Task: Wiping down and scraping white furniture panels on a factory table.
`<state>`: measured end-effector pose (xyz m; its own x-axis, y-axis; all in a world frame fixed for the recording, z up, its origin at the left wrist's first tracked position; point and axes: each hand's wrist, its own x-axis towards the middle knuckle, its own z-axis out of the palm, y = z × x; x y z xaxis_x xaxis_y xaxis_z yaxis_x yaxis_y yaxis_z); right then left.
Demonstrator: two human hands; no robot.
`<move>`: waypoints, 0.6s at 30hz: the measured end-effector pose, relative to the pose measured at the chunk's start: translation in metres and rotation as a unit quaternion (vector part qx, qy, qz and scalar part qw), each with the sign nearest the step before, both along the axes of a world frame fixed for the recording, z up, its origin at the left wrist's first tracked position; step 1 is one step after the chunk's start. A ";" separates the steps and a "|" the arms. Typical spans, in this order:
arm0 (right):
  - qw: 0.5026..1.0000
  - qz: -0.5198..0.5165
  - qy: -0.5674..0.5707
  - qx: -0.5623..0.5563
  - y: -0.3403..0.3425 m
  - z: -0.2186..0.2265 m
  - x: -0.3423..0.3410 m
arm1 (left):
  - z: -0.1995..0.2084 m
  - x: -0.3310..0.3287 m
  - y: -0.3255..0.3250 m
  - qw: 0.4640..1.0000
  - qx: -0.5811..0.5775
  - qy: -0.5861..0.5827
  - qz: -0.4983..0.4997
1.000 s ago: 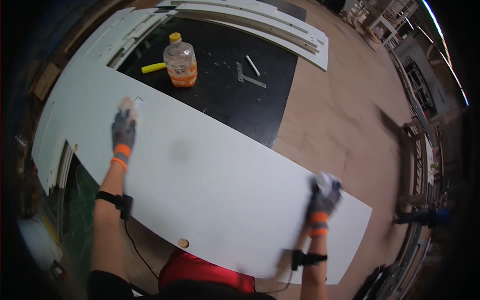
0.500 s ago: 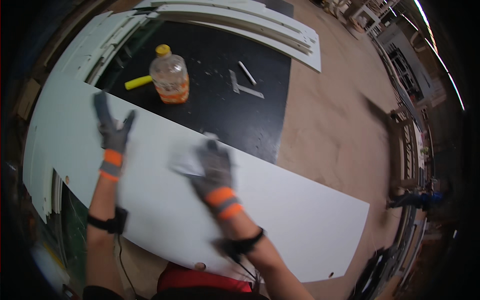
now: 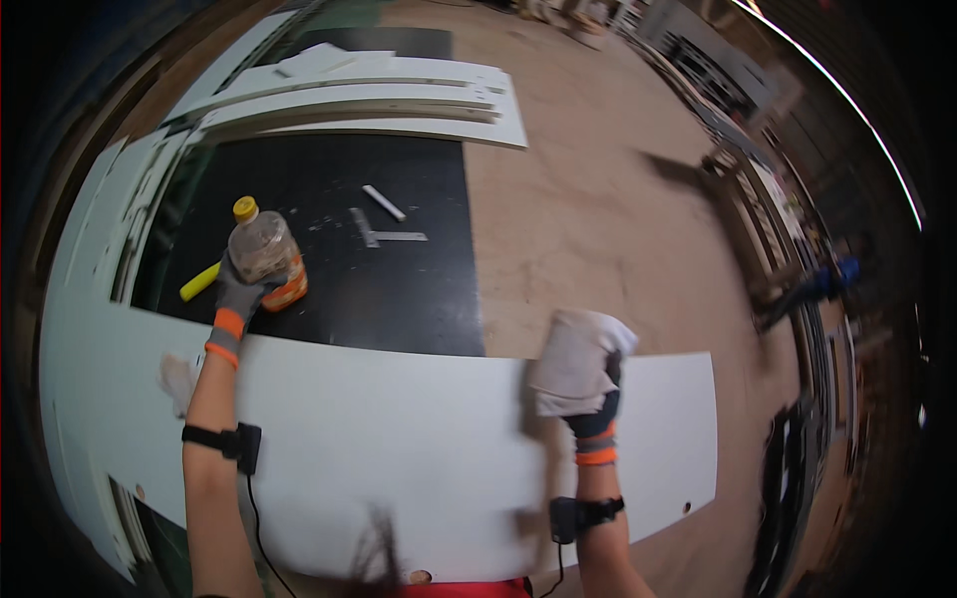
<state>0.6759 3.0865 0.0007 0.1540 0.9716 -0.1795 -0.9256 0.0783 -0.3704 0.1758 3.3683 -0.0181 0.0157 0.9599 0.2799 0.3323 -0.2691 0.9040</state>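
My left hand, in a grey glove with an orange cuff, is wrapped around the lower side of a clear plastic bottle with a yellow cap and orange markings. The bottle stands slightly tilted in view on a black surface. My right hand, gloved the same way, grips a folded pale rag and holds it up above the right part of a long white panel. A second whitish cloth lies on the panel beside my left forearm.
A yellow stick-like tool lies left of the bottle on the black board. Beyond it are a metal square and a white strip. White panels are stacked at the back. A person is far right.
My left hand has gone from open over the panel to gripping the bottle. My right hand has lifted the rag and carried it right. The whole view has shifted.
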 end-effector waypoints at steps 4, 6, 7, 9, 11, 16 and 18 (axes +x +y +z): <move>0.998 -0.005 0.061 0.012 0.019 0.022 -0.067 | 0.039 0.071 -0.034 0.951 0.141 0.256 -0.099; 0.997 -0.010 0.074 0.022 0.014 0.027 -0.080 | 0.064 0.126 -0.069 0.903 0.241 0.313 -0.167; 0.994 0.018 0.095 0.052 0.012 0.030 -0.085 | 0.080 0.145 -0.085 0.885 0.252 0.329 -0.212; 0.988 0.043 0.121 0.082 0.006 0.027 -0.097 | 0.103 0.172 -0.110 0.862 0.289 0.355 -0.215; 0.994 0.031 0.102 0.023 -0.001 0.021 -0.105 | 0.113 0.185 -0.123 0.840 0.327 0.374 -0.219; 0.991 0.036 0.127 0.036 -0.011 0.013 -0.106 | 0.138 0.206 -0.133 0.750 0.407 0.466 -0.233; 0.986 0.039 0.135 0.091 -0.016 0.021 -0.103 | 0.147 0.213 -0.140 0.728 0.422 0.479 -0.249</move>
